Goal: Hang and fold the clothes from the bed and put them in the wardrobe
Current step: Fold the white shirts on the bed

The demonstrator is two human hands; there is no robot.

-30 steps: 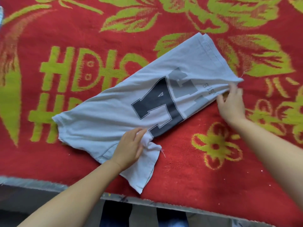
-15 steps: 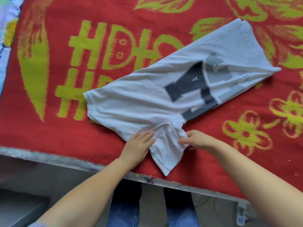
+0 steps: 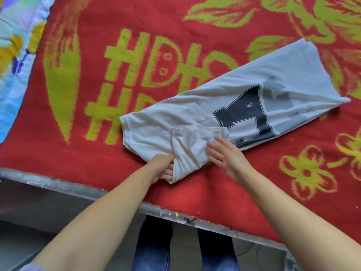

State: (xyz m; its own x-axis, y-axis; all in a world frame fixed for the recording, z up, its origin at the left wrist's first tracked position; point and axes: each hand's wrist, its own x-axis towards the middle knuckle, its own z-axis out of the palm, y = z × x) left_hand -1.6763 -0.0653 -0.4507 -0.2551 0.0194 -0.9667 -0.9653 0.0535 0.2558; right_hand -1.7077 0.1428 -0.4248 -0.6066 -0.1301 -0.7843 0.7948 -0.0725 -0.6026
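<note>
here the left hand (image 3: 163,166) grips the t-shirt (image 3: 195,118) sleeve, right hand (image 3: 224,155) flat beside.

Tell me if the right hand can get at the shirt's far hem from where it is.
Probably yes. The right hand lies open on the folded sleeve, holding nothing, and nothing lies on the shirt between it and the far hem.

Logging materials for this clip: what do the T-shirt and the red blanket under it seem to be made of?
T-shirt: thin knit fabric, probably cotton jersey, matte; it drapes in soft folds, shows stitched hems, and carries a flat dark printed letter.
Blanket: thick woven or plush textile, matte and fuzzy; the yellow-green pattern has blurry, napped edges. The exact fibre cannot be told.
</note>
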